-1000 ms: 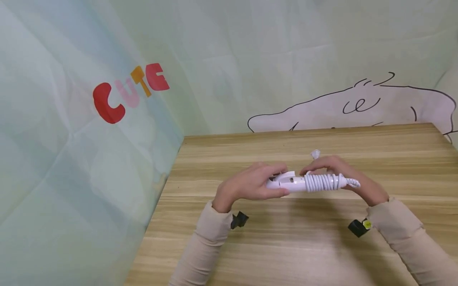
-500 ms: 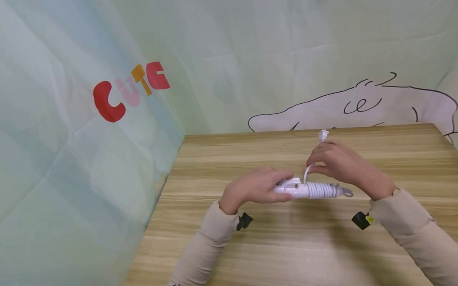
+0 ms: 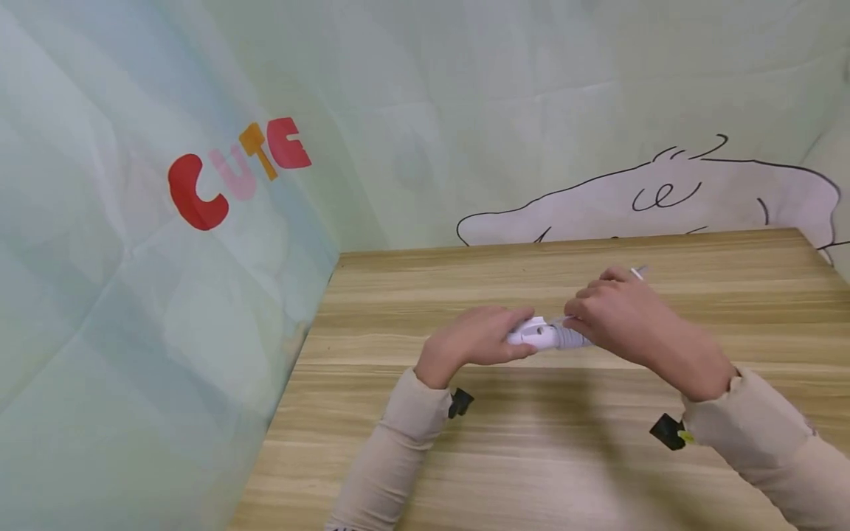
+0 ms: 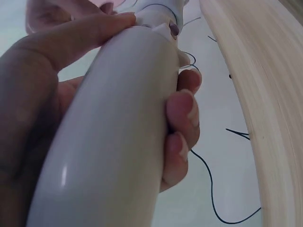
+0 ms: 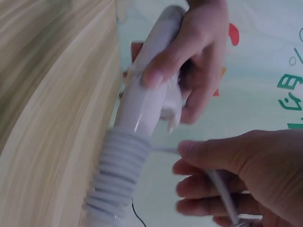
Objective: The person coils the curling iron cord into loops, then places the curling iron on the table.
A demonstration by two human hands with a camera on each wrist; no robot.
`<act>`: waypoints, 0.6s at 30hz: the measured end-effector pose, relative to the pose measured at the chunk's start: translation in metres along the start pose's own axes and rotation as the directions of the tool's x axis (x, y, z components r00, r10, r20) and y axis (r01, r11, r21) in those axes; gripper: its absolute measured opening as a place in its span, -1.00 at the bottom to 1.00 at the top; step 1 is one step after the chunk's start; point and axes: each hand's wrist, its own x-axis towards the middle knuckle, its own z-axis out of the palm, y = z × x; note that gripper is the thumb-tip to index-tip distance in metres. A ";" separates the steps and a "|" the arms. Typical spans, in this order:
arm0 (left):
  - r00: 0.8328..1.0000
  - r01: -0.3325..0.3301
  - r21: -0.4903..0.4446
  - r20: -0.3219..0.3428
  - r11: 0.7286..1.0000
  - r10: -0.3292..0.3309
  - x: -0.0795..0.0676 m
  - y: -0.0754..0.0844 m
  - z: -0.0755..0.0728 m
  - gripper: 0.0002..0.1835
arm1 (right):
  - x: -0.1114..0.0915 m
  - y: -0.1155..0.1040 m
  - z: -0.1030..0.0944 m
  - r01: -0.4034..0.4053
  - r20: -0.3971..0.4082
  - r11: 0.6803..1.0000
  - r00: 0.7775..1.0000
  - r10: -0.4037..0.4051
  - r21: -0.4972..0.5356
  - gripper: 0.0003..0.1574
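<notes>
A white curling iron point(image 3: 541, 338), a wand with a small lever on its side, is held above the table. My left hand point(image 3: 474, 335) grips its thick smooth end, thumb along one side and fingers curled round the other in the left wrist view. Coils of white power cord point(image 5: 118, 163) wrap the other end. My right hand point(image 3: 624, 317) pinches the cord's loose stretch between thumb and fingers, just off the coils. The cord's free end point(image 3: 639, 273) sticks out beyond the right hand, blurred. In the head view the right hand hides part of the coils.
Below both hands lies a wood-grain table point(image 3: 531, 457). A pale cloth backdrop point(image 3: 425, 147) with coloured letters and a line drawing stands along its back and left edges. Black wrist cameras point(image 3: 667, 431) hang from beige sleeves point(image 3: 744, 420).
The right hand has moved from behind the coils, lifted the cord with its plug up and away, then come round over the coils. The left hand keeps its grip, shifting slightly.
</notes>
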 end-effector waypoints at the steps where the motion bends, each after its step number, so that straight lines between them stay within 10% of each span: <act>1: 1.000 0.010 -0.009 -0.002 1.000 -0.010 0.001 -0.002 0.001 -0.71 | 0.000 -0.004 0.000 -0.027 0.027 1.000 0.999 0.027 0.008 -0.87; 10: 0.993 0.101 -0.063 -0.048 0.993 -0.104 0.003 -0.019 0.000 -0.70 | -0.013 -0.026 0.008 -0.251 0.163 0.934 0.963 0.214 0.255 -0.88; 18: 0.986 0.134 -0.113 -0.085 0.984 -0.144 0.002 -0.028 -0.002 -0.69 | -0.025 -0.022 0.034 -0.406 0.318 0.670 0.912 0.259 0.621 -0.79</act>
